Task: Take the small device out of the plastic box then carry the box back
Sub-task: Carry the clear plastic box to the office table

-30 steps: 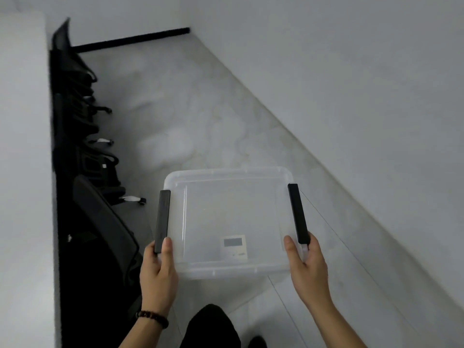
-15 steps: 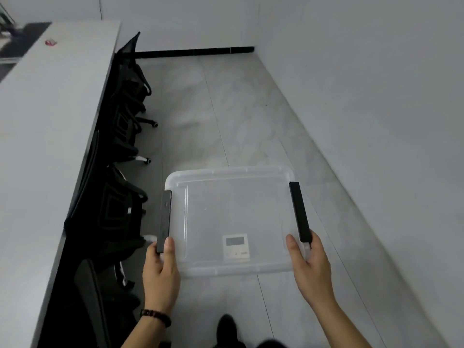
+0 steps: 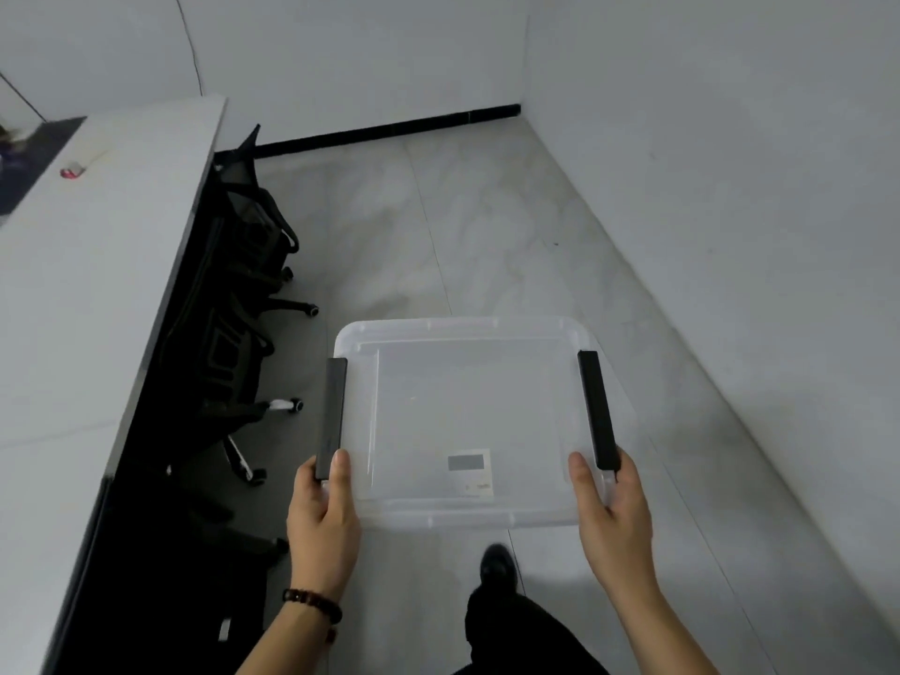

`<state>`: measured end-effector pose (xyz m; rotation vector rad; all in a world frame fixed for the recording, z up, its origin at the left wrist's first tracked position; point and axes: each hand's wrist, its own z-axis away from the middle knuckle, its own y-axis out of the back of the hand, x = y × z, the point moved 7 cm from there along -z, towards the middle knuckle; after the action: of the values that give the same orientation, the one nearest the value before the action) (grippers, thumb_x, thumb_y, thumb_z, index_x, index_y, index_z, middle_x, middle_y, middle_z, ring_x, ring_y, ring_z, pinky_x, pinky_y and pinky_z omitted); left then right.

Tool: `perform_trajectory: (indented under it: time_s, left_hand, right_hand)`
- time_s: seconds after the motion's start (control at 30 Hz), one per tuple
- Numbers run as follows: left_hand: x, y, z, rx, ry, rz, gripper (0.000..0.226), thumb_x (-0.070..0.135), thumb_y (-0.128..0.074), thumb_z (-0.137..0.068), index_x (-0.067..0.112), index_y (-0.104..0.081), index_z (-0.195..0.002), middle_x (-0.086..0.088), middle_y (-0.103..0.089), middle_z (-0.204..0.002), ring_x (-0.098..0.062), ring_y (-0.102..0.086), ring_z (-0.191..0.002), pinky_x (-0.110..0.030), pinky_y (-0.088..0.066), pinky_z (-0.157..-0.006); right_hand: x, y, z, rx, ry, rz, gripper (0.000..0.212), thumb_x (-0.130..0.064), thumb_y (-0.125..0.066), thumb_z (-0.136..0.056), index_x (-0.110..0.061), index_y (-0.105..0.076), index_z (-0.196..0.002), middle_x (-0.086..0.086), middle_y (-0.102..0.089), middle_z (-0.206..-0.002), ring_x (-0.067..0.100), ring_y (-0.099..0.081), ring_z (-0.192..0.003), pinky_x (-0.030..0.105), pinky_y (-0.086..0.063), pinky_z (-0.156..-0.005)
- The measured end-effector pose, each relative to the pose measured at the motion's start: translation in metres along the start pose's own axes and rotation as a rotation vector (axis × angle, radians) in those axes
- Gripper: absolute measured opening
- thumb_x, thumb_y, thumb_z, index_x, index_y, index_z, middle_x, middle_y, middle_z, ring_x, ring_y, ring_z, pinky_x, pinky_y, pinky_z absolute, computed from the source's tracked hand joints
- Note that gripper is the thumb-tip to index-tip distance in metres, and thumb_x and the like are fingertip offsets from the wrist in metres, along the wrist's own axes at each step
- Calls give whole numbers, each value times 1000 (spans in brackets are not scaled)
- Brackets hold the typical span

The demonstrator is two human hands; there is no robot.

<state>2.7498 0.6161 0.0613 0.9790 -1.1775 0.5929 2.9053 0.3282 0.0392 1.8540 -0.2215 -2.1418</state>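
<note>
White walls, grey tile floor — black chairs under desk.

Clear box, black trim, grey room

I see a clear plastic box with black side latches, holding a white small device with a grey screen. Left of the box: black chairs and a pale grey tabletop. Under it, grey marbled floor; dark beaded bracelet.

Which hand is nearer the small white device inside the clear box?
Right, narrowly. The small device lies toward the box's near right corner; the right hand grips that side of the plastic box, while the left hand grips the opposite side.
</note>
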Motion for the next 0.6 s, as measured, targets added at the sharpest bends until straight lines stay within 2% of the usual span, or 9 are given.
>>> perform_trajectory:
  time_s: [0.07, 0.2, 0.27, 0.4, 0.47, 0.53, 0.6]
  left_hand:
    - [23, -15, -57, 37, 13, 18, 49, 60, -47, -88, 13, -57, -95, -6, -57, -73, -19, -54, -66, -44, -49, -70]
    - [52, -32, -160, 137, 33, 36, 34, 44, -48, -97, 12, -57, -95, -1, -57, -75, -16, -52, -67, -34, -44, -68]
    - [56, -42, -210, 176, 56, 50, 32, 42, -48, -97, 12, -57, -96, 1, -57, -76, -15, -52, -67, -32, -43, -67]
    - [53, -74, -322, 241, 84, 76, 35, 42, -47, -98, 8, -57, -102, -5, -52, -74, -16, -48, -65, -32, -42, -65]
    - [60, -92, -385, 258, 75, 92, 27, 42, -50, -96, 17, -58, -97, 1, -54, -75, -10, -51, -65, -26, -43, -67]
    - [75, -112, -448, 261, 94, 112, 7, 34, -57, -94, 30, -51, -93, 12, -54, -83, 9, -56, -72, -8, -41, -67]
    - [96, -133, -506, 243, 102, 112, 17, 25, -60, -94, 31, -45, -99, 22, -49, -91, 30, -49, -73, 5, -36, -65]
  right_hand:
    - [-34, -36, -62, -51, 21, -10, 40, -35, -56, -96, -21, -50, -133, -21, -57, -85, 12, -63, -79, 2, -43, -59]
    - [-95, -113, -172, -177, 71, -5, 43, -40, -56, -95, -25, -48, -134, -26, -57, -102, -7, -60, -93, 0, -41, -66]
    - [-120, -153, -223, -217, 98, 22, 40, -39, -57, -95, -25, -49, -132, -24, -59, -98, -17, -58, -82, 0, -40, -64]
    - [-155, -240, -328, -284, 147, 92, 37, -39, -57, -95, -27, -50, -129, -18, -59, -83, 9, -57, -66, 3, -43, -59]
    - [-176, -283, -381, -293, 158, 116, 41, -39, -57, -95, -23, -50, -132, -16, -56, -78, 22, -59, -77, 5, -44, -59]
    - [-198, -321, -432, -292, 152, 117, 42, -38, -56, -95, -22, -50, -134, -16, -55, -77, 32, -58, -92, 10, -47, -61]
    - [-226, -350, -477, -289, 131, 115, 42, -37, -56, -96, -21, -50, -134, -18, -54, -78, 38, -57, -99, 21, -52, -67]
